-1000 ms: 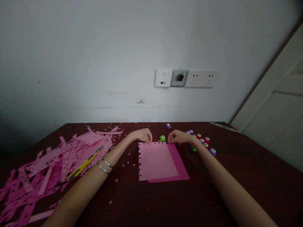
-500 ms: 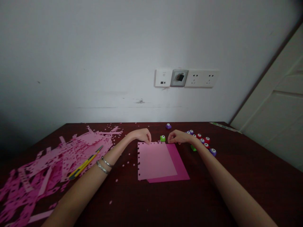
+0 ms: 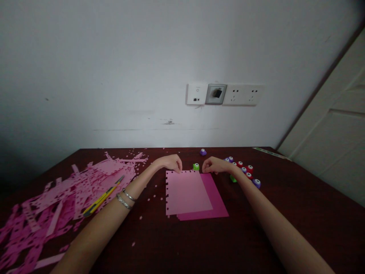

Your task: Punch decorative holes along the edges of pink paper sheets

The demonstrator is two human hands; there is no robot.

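My left hand [image 3: 172,162] is closed in a pinch on the top edge of a light pink sheet of paper [image 3: 188,192]. Punched holes run along that sheet's left and top edges. Beneath it, magenta paper [image 3: 215,198] sticks out at the right and bottom. My right hand [image 3: 214,165] is closed, its fingertips on the top edge of the magenta paper; the fingers partly hide the contact. Between my hands, just behind the sheets, stands a green craft punch [image 3: 195,166].
Several red and purple craft punches [image 3: 249,168] cluster beside my right forearm, and one purple punch [image 3: 202,152] stands farther back. Punched pink paper scraps [image 3: 94,182] cover the left side, with a yellow utility knife [image 3: 102,198] on them. A ruler-like strip [image 3: 270,152] lies back right.
The light pink sheet has shifted slightly away from me, its lower edge now a little higher over the magenta paper. Both hands stay almost in place.
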